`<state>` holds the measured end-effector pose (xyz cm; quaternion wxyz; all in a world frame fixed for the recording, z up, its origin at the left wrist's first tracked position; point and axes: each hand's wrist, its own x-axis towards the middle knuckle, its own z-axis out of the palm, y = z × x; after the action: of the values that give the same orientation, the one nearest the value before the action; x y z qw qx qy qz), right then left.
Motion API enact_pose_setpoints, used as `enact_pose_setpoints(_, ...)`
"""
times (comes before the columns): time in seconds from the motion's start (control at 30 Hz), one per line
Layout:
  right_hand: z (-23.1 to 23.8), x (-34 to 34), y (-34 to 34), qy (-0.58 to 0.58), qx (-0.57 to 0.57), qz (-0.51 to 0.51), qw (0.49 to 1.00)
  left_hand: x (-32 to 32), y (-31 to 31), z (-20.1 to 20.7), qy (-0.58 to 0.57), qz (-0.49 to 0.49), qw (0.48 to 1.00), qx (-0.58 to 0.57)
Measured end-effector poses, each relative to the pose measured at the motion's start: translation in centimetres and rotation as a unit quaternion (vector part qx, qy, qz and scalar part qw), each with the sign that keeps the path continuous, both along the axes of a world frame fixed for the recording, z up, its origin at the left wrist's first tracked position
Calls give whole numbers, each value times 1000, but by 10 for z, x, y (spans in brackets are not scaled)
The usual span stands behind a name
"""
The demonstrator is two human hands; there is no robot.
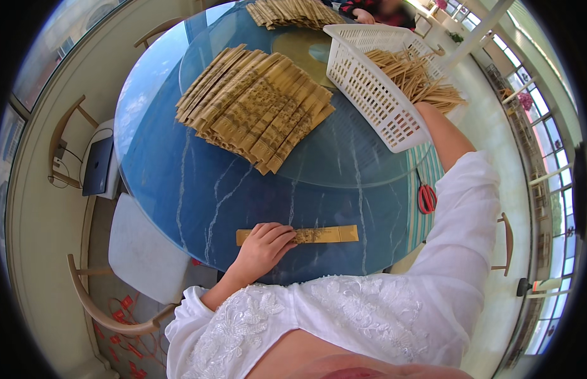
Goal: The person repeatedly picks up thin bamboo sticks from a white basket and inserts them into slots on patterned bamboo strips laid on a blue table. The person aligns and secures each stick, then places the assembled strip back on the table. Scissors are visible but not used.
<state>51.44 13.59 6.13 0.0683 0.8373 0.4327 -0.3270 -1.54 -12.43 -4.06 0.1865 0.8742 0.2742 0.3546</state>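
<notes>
A long, narrow brown paper sleeve (328,234) with a dark printed pattern lies across the near part of the blue table. My left hand (266,248) rests over its left half, fingers bent together and holding it. My right arm stretches to the white plastic basket (377,95), which holds many loose wooden chopsticks (420,79). Only the wrist side of my right hand (427,112) shows at the basket; its fingers are hidden. Beyond my left hand, a fanned stack of similar paper sleeves (255,104) sits on the glass turntable.
Another pile of sleeves (293,12) lies at the far side, near another person's hand (364,16). Red-handled scissors (426,198) rest on a striped cloth (421,218) at the right. A laptop (98,165) and wooden chairs (126,325) stand left of the round table (148,145).
</notes>
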Motion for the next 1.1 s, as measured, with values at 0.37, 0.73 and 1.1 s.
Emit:
enact_pose_setpoints(0.37,4,2,-7,-21,-1,14,1000,2,0,6,3,9,1000,-13)
enact_pose_setpoints(0.73,6,8,-8,-38,-3,13,999,2,0,4,-2,13,1000,-10)
enact_pose_setpoints(1.1,9,12,1,-55,-11,15,998,-1,-1,2,1,5,1000,-14)
